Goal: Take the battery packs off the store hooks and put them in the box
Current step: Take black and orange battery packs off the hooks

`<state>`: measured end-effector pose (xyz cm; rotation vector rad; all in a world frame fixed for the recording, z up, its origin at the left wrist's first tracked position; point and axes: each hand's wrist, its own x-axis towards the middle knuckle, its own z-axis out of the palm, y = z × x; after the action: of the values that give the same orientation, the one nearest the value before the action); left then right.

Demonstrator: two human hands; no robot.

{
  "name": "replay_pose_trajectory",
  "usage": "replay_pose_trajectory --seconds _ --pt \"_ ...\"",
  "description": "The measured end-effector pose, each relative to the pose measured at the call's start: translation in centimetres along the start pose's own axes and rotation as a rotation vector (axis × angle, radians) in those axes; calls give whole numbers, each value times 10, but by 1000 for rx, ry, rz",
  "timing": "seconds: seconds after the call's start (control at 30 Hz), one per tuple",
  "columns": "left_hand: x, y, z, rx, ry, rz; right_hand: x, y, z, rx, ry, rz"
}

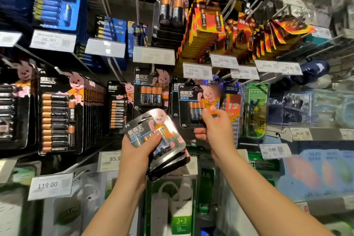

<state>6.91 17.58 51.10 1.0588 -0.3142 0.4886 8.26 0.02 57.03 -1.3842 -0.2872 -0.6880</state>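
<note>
i see the left hand (137, 151) gripping a fanned stack of battery packs (161, 140), thumb pressed on the top blister, low in front of the rack. the right hand (215, 127) pinches the lower edge of another battery pack (197, 106) up at the hooks, beside a red twelve-pack (232, 107). price tags (197, 71) hang above it.
</note>
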Motion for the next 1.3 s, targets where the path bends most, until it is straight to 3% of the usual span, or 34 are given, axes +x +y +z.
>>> replay_pose_trajectory --seconds 0.4,0.73,1.07,1.17,1.3 --pt "4 -6 -6 -27 30 -19 23 -11 16 -11 17 -103" --pt "5 -1 -6 -31 26 -8 33 -11 27 -120 -71 48" --pt "2 -4 -3 -55 37 -19 -13 15 0 -28 -249 278" --pt "1 -8 0 -81 38 -33 -27 11 0 -28 -326 225" --pt "-5 -7 11 -72 16 0 -39 0 6 -286 -357 -70"
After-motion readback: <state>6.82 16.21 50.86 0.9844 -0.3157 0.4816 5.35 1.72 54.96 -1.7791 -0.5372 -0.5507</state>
